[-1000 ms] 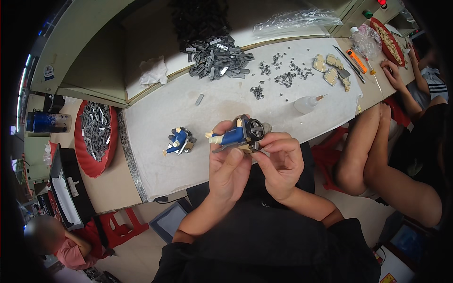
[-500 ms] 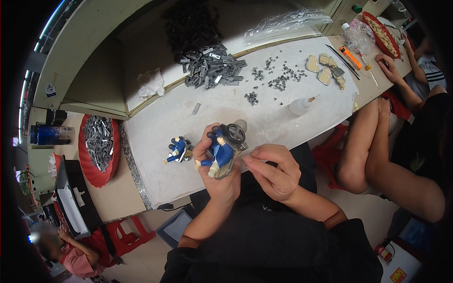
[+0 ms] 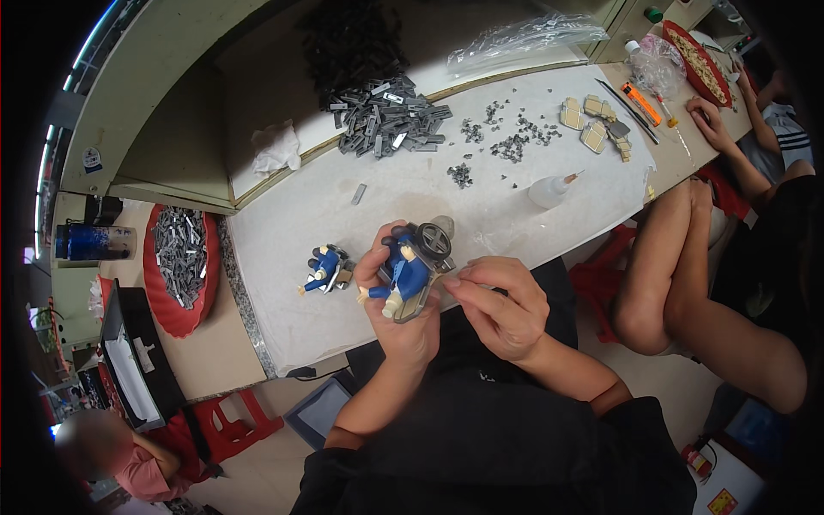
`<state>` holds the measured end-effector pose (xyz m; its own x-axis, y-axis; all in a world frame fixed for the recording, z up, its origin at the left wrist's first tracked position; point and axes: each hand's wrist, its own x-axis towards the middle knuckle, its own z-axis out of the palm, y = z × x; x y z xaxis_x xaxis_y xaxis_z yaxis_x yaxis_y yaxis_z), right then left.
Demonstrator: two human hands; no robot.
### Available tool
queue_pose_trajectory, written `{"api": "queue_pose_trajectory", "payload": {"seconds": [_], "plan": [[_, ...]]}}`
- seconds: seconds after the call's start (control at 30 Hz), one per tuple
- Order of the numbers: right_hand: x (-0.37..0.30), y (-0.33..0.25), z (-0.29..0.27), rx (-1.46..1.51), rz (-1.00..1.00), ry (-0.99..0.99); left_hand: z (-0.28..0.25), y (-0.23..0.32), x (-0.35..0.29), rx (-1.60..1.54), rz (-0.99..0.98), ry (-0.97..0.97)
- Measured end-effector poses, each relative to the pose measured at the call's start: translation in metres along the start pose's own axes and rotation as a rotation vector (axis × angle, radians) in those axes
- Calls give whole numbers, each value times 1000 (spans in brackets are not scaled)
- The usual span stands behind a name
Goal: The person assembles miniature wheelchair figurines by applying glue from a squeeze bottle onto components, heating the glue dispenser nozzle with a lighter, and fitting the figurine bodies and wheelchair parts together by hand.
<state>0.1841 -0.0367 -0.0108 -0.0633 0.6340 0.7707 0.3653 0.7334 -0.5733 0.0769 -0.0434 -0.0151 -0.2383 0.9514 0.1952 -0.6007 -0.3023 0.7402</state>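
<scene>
My left hand [image 3: 405, 330] is wrapped round a small figure in blue clothes [image 3: 408, 278], which sits in a grey seat with a dark spoked wheel [image 3: 434, 241]. Beside the figure's right edge, the thumb and fingertips of my right hand [image 3: 505, 309] are pinched together. What lies between those fingertips is too small or hidden to make out. A second blue figure [image 3: 324, 268] of the same kind rests on the white-covered table [image 3: 283, 330], left of my left hand. Behind the wheel lies a rounded greyish lump [image 3: 444, 225].
Across the tabletop are a heap of grey strips [image 3: 399, 129], scattered tiny grey parts [image 3: 511, 148], beige seat-shaped pieces [image 3: 593, 136] and a needle-tipped bottle [image 3: 549, 191]. An orange cutter [image 3: 639, 104] lies far right. A red tray [image 3: 209, 296] of grey parts stands left. Co-workers sit on both sides.
The held figure has shifted slightly to the right and tilted a little. My right fingertips have come closer to its edge. At far left, a co-worker's arm has lowered.
</scene>
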Motion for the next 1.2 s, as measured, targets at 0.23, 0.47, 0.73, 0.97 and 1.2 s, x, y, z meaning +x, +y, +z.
{"api": "queue_pose_trajectory", "payload": {"seconds": [0.23, 0.47, 0.73, 0.97, 1.2], "plan": [[4, 4, 1, 113, 235, 37, 3, 3, 5, -192, -237, 48], [7, 8, 5, 44, 159, 76, -2, 7, 14, -30, -373, 9], [24, 0, -11, 147, 179, -300, -9, 11, 5, 38, -597, -202], [18, -5, -13, 109, 225, -357, -5, 22, 2, 82, -550, -262], [25, 1, -3, 92, 225, -218, 3, 24, 21, -26, -576, -216]]}}
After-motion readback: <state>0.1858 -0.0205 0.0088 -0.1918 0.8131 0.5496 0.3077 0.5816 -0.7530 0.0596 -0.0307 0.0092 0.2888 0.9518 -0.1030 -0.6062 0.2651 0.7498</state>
